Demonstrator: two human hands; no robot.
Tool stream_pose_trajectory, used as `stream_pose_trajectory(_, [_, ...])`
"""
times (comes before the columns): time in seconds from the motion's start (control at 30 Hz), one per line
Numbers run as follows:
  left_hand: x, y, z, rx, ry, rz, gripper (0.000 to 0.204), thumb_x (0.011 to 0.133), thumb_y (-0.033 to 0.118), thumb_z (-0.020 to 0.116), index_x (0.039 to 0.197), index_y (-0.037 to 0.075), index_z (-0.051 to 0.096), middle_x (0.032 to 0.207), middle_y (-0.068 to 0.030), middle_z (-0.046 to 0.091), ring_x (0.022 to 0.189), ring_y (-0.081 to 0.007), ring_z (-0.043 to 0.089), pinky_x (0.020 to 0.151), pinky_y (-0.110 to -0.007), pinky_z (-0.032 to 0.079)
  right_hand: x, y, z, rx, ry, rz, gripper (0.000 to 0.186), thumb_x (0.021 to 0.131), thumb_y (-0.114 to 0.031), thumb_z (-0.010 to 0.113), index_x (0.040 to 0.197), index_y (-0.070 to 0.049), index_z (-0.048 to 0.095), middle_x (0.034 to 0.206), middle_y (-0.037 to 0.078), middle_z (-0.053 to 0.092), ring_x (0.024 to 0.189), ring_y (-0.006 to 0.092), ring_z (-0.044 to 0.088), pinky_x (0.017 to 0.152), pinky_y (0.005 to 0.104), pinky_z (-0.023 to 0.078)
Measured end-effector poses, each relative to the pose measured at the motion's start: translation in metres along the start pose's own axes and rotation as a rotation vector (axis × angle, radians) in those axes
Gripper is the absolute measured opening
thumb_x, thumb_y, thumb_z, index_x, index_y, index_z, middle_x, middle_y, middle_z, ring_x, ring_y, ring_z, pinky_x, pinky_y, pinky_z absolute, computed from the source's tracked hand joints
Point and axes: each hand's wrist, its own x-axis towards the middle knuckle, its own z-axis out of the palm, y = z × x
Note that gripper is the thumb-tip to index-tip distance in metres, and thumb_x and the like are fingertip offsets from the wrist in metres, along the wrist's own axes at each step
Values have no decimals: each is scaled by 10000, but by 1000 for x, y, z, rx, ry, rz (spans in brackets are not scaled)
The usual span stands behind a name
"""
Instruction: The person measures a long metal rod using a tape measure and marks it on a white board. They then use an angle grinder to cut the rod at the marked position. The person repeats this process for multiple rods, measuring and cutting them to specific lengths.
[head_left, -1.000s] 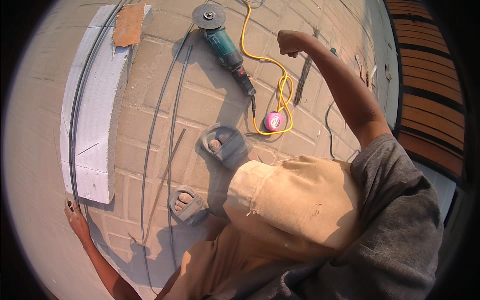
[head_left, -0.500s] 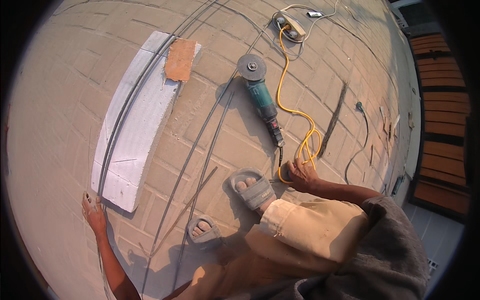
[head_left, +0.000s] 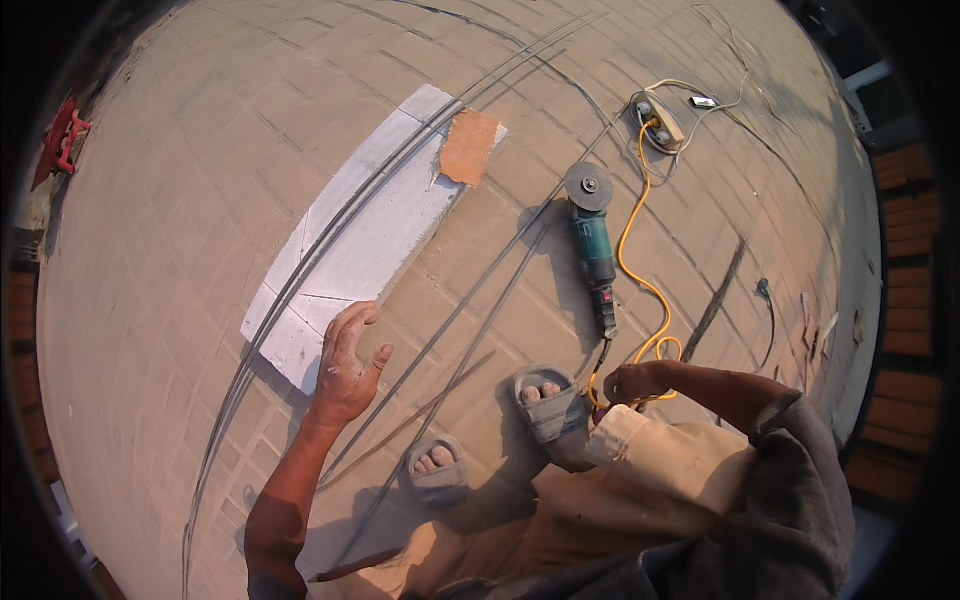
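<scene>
My left hand point(head_left: 345, 368) is raised with fingers stretched out, holding nothing, over the near end of a long white block point(head_left: 400, 215). Several thin metal rods point(head_left: 300, 280) lie lengthwise across that block, curving toward me. My right hand point(head_left: 635, 382) is closed low beside my knee, by the looped yellow cord point(head_left: 645, 285); what it grips is hidden. A green angle grinder point(head_left: 592, 240) with a grey disc rests on the paving in front of that hand, its disc end pointing away. A torn orange-brown piece point(head_left: 468, 148) lies on the block's far end.
More rods point(head_left: 480, 290) lie on the paving between block and grinder, reaching toward my sandalled feet point(head_left: 550, 400). A power strip point(head_left: 660, 122) with plugs sits at the far right, near a small flat object point(head_left: 703, 102). A dark strip point(head_left: 718, 300) and a loose plug point(head_left: 765, 287) lie rightward.
My left hand has let go of the rods and moved right, over the block's near end. My right hand has closed beside the yellow cord. The view has shifted left.
</scene>
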Motion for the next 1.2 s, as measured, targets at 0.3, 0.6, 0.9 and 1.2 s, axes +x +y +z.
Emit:
stream_pose_trajectory(0.3, [-46,6,30,-141,-299,-151,466,931,119,702,1351,36,518,1333,-171,559,1103,-272,628,1021,-413,471,75,114,61,338,41,-499,262,951,-218,664,1151,-50,662,1108,112,679,957,222,686,825,392,573])
stream_pose_trajectory(0.6, [-46,9,32,-171,-362,-203,394,946,120,682,1306,27,552,1273,-171,585,1022,-255,651,951,-368,508,72,35,86,151,489,33,389,802,-444,759,1012,-117,770,920,64,751,852,162,693,732,357,527])
stream_pose_trajectory(0.9, [-36,12,53,-188,-472,-214,402,950,157,689,1309,34,557,1226,-156,621,1050,-268,683,929,-381,526,105,102,83,75,446,-176,297,823,-280,716,997,-39,716,903,130,723,857,217,683,754,399,542])
stream_pose_trajectory(1.2, [-27,7,37,-330,-357,-335,399,995,224,665,1314,15,547,1199,-122,656,1063,-202,665,952,-341,518,-60,-64,-50,-503,197,91,453,735,-207,665,1168,-82,713,918,107,738,816,251,707,679,391,562])
